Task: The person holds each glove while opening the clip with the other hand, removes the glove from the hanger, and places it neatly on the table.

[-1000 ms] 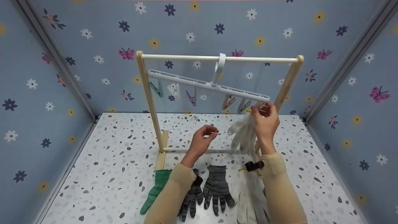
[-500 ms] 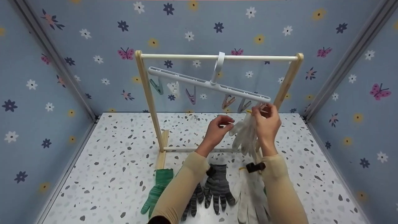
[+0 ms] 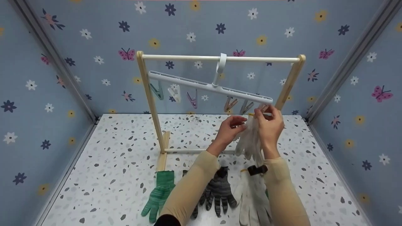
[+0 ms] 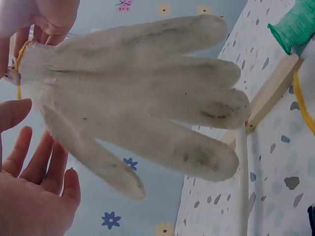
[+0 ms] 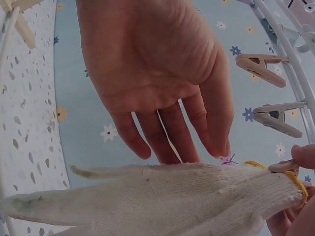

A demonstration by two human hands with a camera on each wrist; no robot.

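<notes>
A white knit glove (image 4: 138, 93) with a yellow-edged cuff dangles, fingers down, below the right end of the grey hanger (image 3: 201, 84). My right hand (image 3: 270, 124) pinches a clothespin (image 5: 284, 166) at the glove's cuff, just under the hanger bar. My left hand (image 3: 230, 131) is close to the glove from the left, fingers loosely bent. In the left wrist view its fingertips (image 4: 56, 164) overlap the glove's thumb side near the cuff. Grey and dark smudges mark the glove's fingertips.
More clothespins (image 3: 192, 99) hang along the tilted hanger, hooked on a wooden rack (image 3: 152, 103). On the speckled table lie a green glove (image 3: 158, 194), dark grey striped gloves (image 3: 221, 191) and white gloves (image 3: 251, 201). Flowered walls (image 3: 194, 18) enclose the space.
My left hand has moved right and up to the hanging glove. My right hand stays at the clothespin and cuff with little movement. The hanger has swayed slightly.
</notes>
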